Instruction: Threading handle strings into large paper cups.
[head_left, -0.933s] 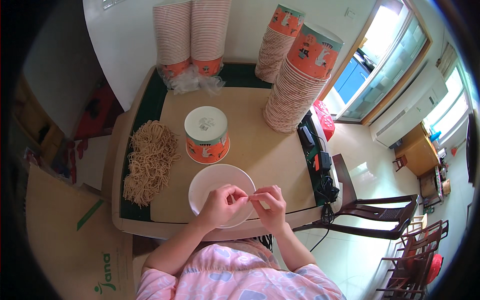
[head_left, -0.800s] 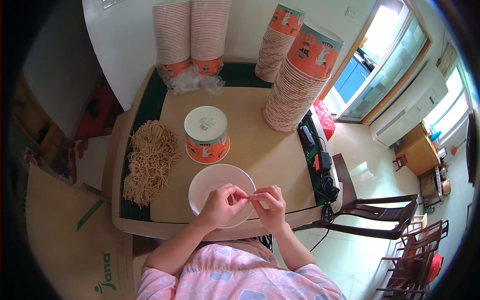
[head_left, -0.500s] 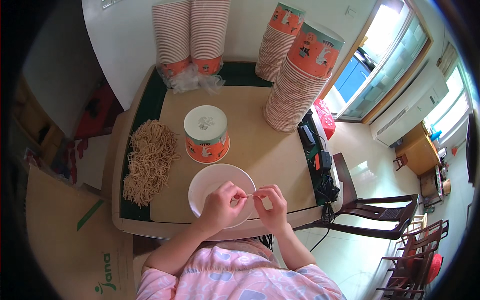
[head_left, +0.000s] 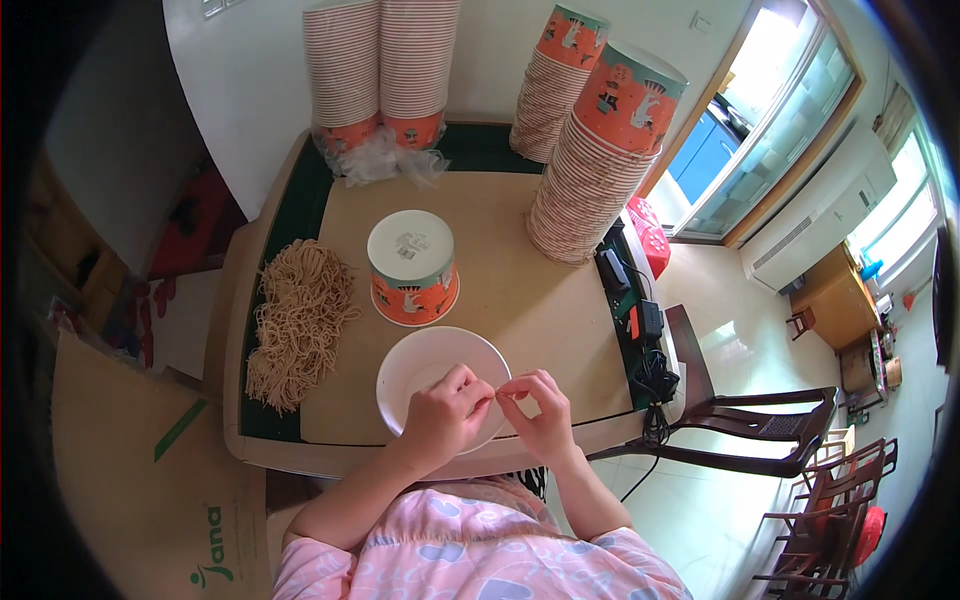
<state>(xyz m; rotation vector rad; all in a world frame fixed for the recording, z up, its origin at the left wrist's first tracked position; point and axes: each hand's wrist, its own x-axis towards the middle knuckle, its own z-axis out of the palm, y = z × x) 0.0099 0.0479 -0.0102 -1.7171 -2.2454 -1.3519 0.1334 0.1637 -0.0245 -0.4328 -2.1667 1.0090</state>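
My left hand [head_left: 447, 415] is closed, its thumb and fingertips pinched together over the right side of a white round tub [head_left: 420, 352]. Close beside it, my right hand [head_left: 537, 412] also pinches, and the fingertips of both hands meet near the tub's right rim. Whatever they hold is too small and covered to make out. The tub's white inside faces up. Just beyond it, an orange and green paper bucket [head_left: 414, 298] stands upside down with its white base up. A tangled heap of beige cords [head_left: 302, 325] lies to the left.
Tall stacks of nested paper buckets stand at the back left [head_left: 345, 70] and back right [head_left: 590, 180] of the table [head_left: 500, 250]. Crumpled clear plastic [head_left: 385, 160] lies by the left stacks. Black adapters and cables [head_left: 652, 360] line the right edge, near a dark chair [head_left: 745, 430].
My right hand has shifted slightly left, bringing its fingertips against those of my left hand. A small pale bit seen between them before is now covered.
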